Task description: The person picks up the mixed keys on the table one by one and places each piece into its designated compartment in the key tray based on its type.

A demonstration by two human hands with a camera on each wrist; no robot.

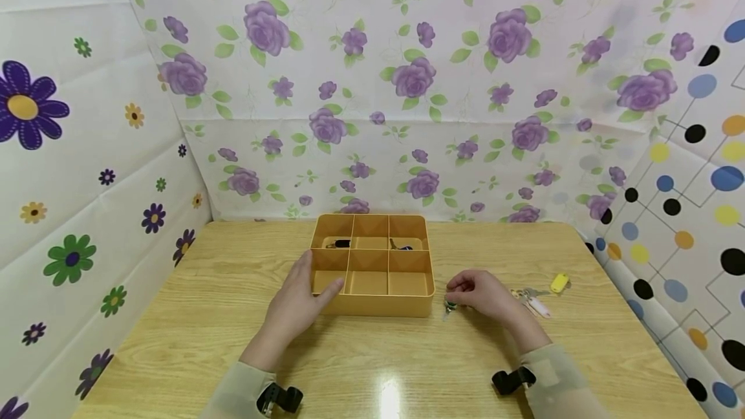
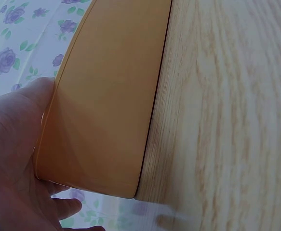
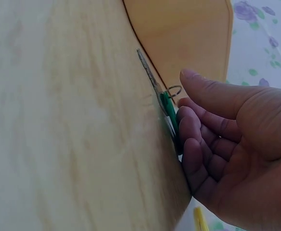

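The left hand (image 1: pixel 299 299) lies on the bench (image 1: pixel 192 315) against the near left corner of the orange divided tray (image 1: pixel 372 306), fingers relaxed along its left wall and thumb along its near wall, steadying it rather than curling round anything. The tray has six compartments in two rows; a dark key fob (image 1: pixel 339 244) lies in the far left one and another small dark item (image 1: pixel 401 246) in the far right one, while the near row looks bare. Just right of the tray's near right corner, the right hand (image 1: pixel 483 296) rests on the bench with its fingertips (image 3: pixel 188 127) curled onto a key with a green tag (image 3: pixel 168 108), which lies flat on the wood beside the tray, its blade pointing toward the tray's wall. Farther right lie a bunch of keys with a pale tag (image 1: pixel 532 301) and a yellow tag (image 1: pixel 559 282).
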